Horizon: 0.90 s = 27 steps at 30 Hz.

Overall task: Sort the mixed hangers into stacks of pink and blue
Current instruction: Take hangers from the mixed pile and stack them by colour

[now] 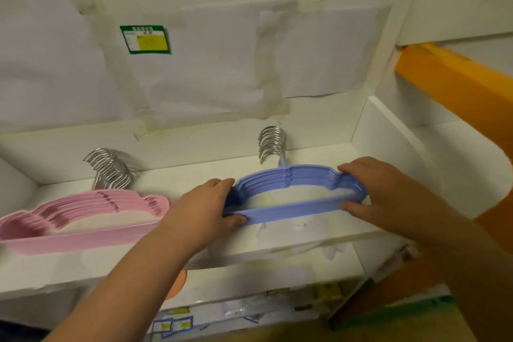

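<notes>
Blue hangers (294, 211) gripped by both hands (206, 203) (372, 189) in white bin (388, 153); pink stack (83, 219) beside.

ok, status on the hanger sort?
Left hand and right hand grip blue stack by its ends. Pink stack beside it, apart. Nothing in the way.

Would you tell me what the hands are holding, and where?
Both hold the blue hanger stack: left hand at its left end, right hand at its right end.

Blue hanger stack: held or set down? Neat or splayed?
Held and neat. Blue hanger stack is gripped at its ends by the left hand and right hand; hooks bunch together.
</notes>
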Available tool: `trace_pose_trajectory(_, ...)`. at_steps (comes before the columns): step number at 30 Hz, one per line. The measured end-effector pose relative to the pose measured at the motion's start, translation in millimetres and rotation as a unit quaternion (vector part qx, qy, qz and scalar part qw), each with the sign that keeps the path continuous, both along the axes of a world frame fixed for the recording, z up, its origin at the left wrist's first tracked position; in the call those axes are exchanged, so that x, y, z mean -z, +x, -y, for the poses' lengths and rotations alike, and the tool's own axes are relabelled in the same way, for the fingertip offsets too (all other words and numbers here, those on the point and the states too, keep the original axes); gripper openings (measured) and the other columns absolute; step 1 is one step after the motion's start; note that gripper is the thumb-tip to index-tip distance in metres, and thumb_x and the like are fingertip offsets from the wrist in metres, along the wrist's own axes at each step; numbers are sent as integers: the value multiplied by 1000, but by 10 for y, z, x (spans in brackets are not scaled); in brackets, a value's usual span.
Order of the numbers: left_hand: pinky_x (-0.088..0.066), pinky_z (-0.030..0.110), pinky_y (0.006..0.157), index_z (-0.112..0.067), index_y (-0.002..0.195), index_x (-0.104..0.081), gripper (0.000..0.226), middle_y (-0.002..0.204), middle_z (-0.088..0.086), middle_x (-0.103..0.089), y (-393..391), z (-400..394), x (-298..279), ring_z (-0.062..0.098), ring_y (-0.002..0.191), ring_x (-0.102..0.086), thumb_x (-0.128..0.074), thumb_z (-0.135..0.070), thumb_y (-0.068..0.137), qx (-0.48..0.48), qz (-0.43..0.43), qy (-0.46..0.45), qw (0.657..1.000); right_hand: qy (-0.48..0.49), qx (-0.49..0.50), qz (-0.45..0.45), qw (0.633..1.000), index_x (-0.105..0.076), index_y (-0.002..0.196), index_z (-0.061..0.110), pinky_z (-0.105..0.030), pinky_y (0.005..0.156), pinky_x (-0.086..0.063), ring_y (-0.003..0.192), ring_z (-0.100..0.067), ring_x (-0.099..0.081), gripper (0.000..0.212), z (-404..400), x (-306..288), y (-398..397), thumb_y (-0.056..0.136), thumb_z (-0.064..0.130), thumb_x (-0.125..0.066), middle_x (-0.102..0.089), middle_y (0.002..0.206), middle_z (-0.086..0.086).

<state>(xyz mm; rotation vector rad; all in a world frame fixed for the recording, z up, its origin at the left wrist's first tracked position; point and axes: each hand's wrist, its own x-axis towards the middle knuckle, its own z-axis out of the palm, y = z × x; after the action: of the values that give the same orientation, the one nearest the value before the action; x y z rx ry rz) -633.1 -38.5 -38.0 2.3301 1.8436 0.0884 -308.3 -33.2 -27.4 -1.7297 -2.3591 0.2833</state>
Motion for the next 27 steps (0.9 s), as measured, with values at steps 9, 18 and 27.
trace_pose_trajectory(9,-48,34,78,-30,111,-53,49,103,-8,-59,48,-54,12,18,90,-58,-68,-56,71,-32,-28,-10,999,-23,-2,28,999,-55,115,26,-34,82,-46,98,-17,-56,48,-267,128,-41,75,42,-75,-57,108,7)
trace_pose_trajectory(18,-42,31,67,-30,98,-51,43,93,-10,-56,80,-160,16,15,82,-54,-70,-56,69,-16,-44,-37,998,-64,3,38,997,-53,124,32,-29,81,-45,98,-15,-57,62,-376,68,21,69,41,-79,-60,113,9)
trace_pose_trajectory(27,-34,29,65,-31,95,-43,41,90,-11,-48,115,-130,87,16,80,-50,-68,-54,72,-25,-61,-2,998,-51,-16,62,997,-54,118,38,-30,81,-47,93,-13,-58,53,-406,75,69,71,45,-76,-62,107,13)
